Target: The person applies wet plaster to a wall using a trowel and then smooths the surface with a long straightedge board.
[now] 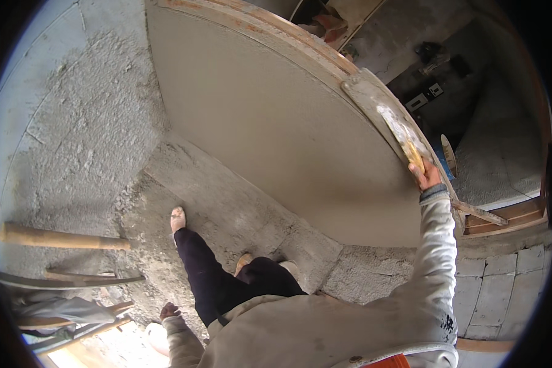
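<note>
My right hand (428, 176) is closed around the yellowish wooden handle of a long plastering float (389, 119). The float's flat, mortar-smeared board lies along the top edge of a curved low wall (276, 104), whose near face is coated in smooth grey plaster. Pale wet mortar shows on the tool beside the handle. Low on the left, my left hand (170, 310) hangs away from the wall at the end of its sleeve. Its fingers look curled, small and dark, with nothing visible in them.
Rough plaster covers the wall (92, 116) at the left. A wooden pole (64, 237), planks and a grey cloth (73, 310) lie lower left. A wooden strip (479, 213) juts out near my right wrist. Tiles (497, 291) line the lower right. Beyond the wall stands a blue container (443, 161).
</note>
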A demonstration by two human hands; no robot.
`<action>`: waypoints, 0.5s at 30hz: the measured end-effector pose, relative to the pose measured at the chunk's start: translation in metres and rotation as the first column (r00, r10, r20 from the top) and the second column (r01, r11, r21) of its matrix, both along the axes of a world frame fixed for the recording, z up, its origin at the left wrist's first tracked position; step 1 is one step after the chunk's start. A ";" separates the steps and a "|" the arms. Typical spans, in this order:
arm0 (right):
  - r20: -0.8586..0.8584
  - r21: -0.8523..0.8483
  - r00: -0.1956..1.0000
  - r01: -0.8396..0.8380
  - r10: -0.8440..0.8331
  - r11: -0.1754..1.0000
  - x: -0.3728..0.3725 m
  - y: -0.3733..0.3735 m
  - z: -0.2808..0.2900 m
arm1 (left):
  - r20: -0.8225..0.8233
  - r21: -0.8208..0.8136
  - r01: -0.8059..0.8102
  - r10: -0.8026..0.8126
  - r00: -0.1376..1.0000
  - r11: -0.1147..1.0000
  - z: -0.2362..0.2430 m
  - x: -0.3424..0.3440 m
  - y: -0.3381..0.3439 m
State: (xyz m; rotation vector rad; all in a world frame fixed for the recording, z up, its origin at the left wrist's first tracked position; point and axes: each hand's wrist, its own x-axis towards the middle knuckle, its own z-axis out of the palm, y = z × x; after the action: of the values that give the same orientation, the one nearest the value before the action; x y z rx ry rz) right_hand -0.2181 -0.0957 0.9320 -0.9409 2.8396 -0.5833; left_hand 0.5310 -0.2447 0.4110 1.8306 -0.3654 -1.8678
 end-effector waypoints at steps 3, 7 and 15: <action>-0.071 0.090 0.992 -0.099 0.105 0.991 0.004 -0.066 -0.020 | 0.250 0.059 -0.174 0.155 0.956 0.983 -0.001 0.033 0.019; -0.283 0.083 0.930 -0.218 0.233 0.972 0.032 -0.189 -0.058 | 0.434 0.210 -0.434 0.314 0.844 0.876 -0.007 0.076 0.046; -0.239 0.136 0.951 -0.166 0.195 0.977 0.108 -0.473 -0.107 | 0.254 0.380 -0.264 0.174 0.951 0.886 0.015 0.061 -0.031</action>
State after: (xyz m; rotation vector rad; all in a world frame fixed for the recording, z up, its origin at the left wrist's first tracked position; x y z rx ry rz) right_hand -0.1105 -0.5685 0.8248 -1.3213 2.9151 -0.2964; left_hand 0.5919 -0.2759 0.4261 2.2507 0.1823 -1.6829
